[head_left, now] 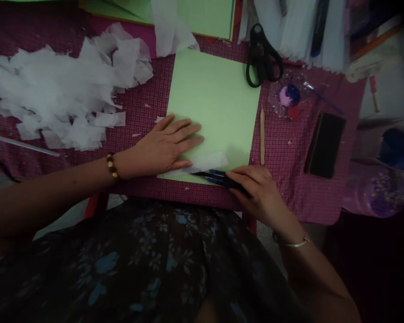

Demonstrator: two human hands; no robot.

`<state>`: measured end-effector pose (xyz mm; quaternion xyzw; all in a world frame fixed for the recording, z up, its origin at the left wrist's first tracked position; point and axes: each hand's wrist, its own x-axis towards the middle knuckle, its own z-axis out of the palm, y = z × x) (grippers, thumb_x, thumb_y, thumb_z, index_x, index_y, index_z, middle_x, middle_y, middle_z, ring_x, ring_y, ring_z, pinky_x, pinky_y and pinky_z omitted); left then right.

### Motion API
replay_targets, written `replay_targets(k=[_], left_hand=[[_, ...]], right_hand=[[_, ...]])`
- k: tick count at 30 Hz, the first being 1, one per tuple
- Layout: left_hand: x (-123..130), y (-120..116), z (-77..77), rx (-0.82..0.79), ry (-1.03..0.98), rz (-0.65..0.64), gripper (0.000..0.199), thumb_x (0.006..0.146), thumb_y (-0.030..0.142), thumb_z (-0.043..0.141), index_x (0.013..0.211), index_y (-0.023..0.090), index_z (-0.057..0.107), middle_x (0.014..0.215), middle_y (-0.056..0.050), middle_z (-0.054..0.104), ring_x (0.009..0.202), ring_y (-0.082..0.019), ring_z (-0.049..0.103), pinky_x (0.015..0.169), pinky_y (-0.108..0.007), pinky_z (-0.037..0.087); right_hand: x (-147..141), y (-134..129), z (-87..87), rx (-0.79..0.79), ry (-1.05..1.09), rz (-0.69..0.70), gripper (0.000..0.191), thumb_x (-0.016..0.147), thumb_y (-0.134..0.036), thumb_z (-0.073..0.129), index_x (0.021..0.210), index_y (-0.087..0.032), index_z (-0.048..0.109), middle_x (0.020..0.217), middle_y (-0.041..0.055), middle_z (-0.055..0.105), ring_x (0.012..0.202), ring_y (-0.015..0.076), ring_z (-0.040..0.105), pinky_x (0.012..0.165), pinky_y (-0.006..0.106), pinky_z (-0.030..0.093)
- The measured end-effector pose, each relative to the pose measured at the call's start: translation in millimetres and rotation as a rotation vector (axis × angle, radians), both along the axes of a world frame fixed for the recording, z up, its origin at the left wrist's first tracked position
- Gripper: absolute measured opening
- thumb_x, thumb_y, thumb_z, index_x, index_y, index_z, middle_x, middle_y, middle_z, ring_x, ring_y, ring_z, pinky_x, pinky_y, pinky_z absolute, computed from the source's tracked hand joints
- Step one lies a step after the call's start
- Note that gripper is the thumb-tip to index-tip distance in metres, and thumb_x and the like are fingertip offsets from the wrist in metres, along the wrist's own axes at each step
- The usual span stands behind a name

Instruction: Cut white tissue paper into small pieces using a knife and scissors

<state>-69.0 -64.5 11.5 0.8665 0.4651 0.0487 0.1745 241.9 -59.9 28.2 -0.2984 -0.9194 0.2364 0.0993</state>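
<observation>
A pale green sheet lies on the checked cloth in front of me. My left hand rests flat on its left side, fingers spread. Under the thumb and reaching right of it is a strip of thin white paper near the sheet's lower edge. My right hand is closed around a dark utility knife, whose tip points left, just below the white strip. Whether the blade touches the paper, I cannot tell.
White paper pieces are heaped at left. Black-handled scissors overlap the sheet's top right corner. Right of the sheet lie a wooden stick, a paint palette with a brush, and a dark block. More green sheets lie behind.
</observation>
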Motion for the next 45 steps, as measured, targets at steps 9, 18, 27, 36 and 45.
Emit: replay_targets(k=[9, 18, 27, 36, 45], left_hand=[[1, 0, -2.6, -0.002, -0.034, 0.013, 0.054, 0.097, 0.050, 0.037, 0.143, 0.022, 0.043, 0.154, -0.006, 0.042, 0.145, -0.031, 0.027, 0.119, -0.059, 0.012], [2, -1, -0.4, -0.045, -0.011, 0.029, 0.054, 0.096, 0.050, 0.042, 0.143, 0.024, 0.043, 0.153, -0.005, 0.043, 0.145, -0.031, 0.027, 0.119, -0.056, 0.012], [1, -1, -1.5, -0.013, 0.019, 0.007, 0.057, 0.097, 0.053, 0.037, 0.145, 0.022, 0.040, 0.156, -0.006, 0.038, 0.146, -0.030, 0.024, 0.119, -0.056, 0.011], [2, -1, -0.1, 0.009, -0.022, 0.003, 0.054, 0.099, 0.050, 0.034, 0.144, 0.022, 0.041, 0.154, -0.005, 0.041, 0.145, -0.030, 0.025, 0.119, -0.056, 0.011], [-1, -2, -7.7, 0.071, -0.080, -0.035, 0.055, 0.100, 0.049, 0.036, 0.143, 0.015, 0.041, 0.156, -0.011, 0.036, 0.144, -0.030, 0.026, 0.118, -0.056, 0.010]], right_hand=[[-8, 10, 0.4, -0.009, -0.012, 0.044, 0.037, 0.092, -0.020, 0.060, 0.129, -0.023, 0.057, 0.114, 0.0108, 0.065, 0.102, 0.0280, 0.060, 0.086, 0.046, 0.047], [-5, 17, 1.9, -0.044, -0.018, 0.102, 0.041, 0.092, -0.019, 0.060, 0.132, -0.026, 0.056, 0.114, 0.0103, 0.066, 0.101, 0.0278, 0.061, 0.083, 0.046, 0.048], [9, -9, -0.7, -0.027, 0.004, -0.026, 0.036, 0.092, -0.019, 0.061, 0.128, -0.023, 0.057, 0.111, 0.0108, 0.065, 0.099, 0.0276, 0.060, 0.082, 0.045, 0.048], [2, -3, 0.5, -0.022, 0.008, -0.020, 0.037, 0.092, -0.019, 0.060, 0.128, -0.023, 0.058, 0.112, 0.0112, 0.065, 0.101, 0.0287, 0.060, 0.084, 0.047, 0.048], [-12, 12, -1.9, 0.005, 0.023, 0.077, 0.038, 0.091, -0.019, 0.061, 0.129, -0.024, 0.057, 0.112, 0.0102, 0.065, 0.101, 0.0279, 0.061, 0.085, 0.046, 0.048]])
